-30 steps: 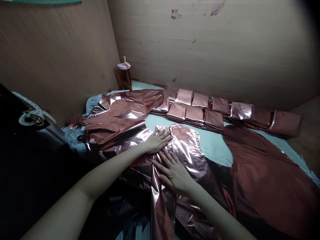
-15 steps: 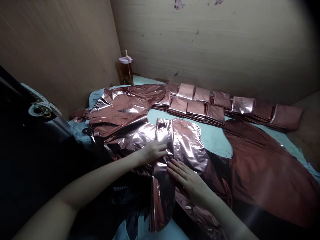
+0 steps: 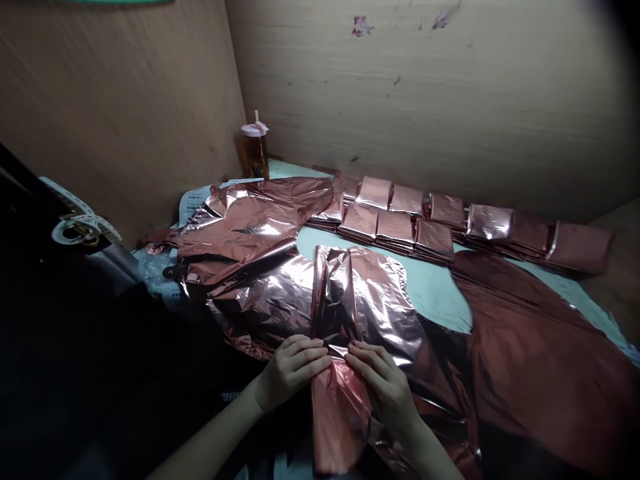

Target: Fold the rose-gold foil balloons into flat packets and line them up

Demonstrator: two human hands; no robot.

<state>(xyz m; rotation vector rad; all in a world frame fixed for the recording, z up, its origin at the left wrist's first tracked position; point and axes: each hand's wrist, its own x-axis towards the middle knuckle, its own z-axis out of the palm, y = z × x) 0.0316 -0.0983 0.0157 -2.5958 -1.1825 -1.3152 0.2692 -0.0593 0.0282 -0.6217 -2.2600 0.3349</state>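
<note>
A long folded strip of shiny rose-gold foil point(image 3: 336, 293) runs down toward me, its lower end rounded and hanging near my lap. My left hand point(image 3: 296, 365) grips the strip's left edge, fingers together and thumb hidden. From the right side, my right hand point(image 3: 379, 373) grips the same strip, its fingertips close to those of the other hand. Beneath and around the strip spread wide foil sheets, one at the left point(image 3: 240, 233) and a darker one at the right point(image 3: 540, 360).
Two rows of folded foil packets point(image 3: 395, 227) lie along the back wall. A lidded cup point(image 3: 255, 150) with a straw stands in the back left corner. White labels point(image 3: 193, 200) and a clear plastic bag point(image 3: 153, 267) lie at the left, beside a dark strap-like object.
Both hands have moved down the strip toward me and now sit level with each other. The strip's lower part has lifted and turned, showing a brighter pink face.
</note>
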